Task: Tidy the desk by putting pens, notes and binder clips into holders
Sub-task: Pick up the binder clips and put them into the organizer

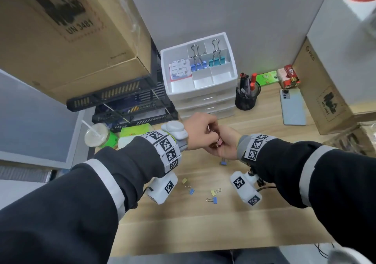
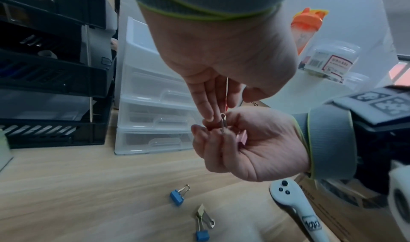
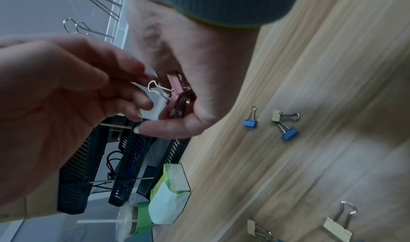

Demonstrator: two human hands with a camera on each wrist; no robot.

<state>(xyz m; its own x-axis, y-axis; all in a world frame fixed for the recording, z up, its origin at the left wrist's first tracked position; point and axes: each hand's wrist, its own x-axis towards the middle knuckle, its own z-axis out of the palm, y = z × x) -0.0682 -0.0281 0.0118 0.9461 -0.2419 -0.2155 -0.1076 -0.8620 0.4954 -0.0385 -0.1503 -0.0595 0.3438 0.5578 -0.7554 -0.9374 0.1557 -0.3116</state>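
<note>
**Both hands meet over the surface, small clips between them**

Counts. Loose binder clips on the wooden surface (image 1: 203, 233), head view: six. One blue clip (image 1: 223, 163) lies just below the hands; nearer the body lie a yellow one (image 1: 184, 180), a blue one (image 1: 191, 191), a yellow one (image 1: 213, 192) and a blue one (image 1: 214, 200). The sixth is a small wire-handled one beside the first yellow; its colour is too small to tell.

Two large clips stand in the rear compartments of the white organiser tray (image 1: 232, 74): a blue large clip (image 1: 197, 65) and a teal large clip (image 1: 216, 60). A pad of notes (image 1: 180, 69) lies in the tray's left compartment. The pen cup (image 1: 245, 99) holds several pens, not countable.

Grip. The right hand (image 3: 199, 91), palm up and fingers curled, cups a bunch of small clips, with a pink clip (image 3: 174, 88) on top. The left hand (image 3: 66, 88) has a narrow grip: its fingertips (image 3: 144, 103) pinch a white clip (image 3: 155, 105), wire handle up, touching the pink one.

The hands are above the surface, in front of the drawer unit (image 2: 153, 116).
</note>
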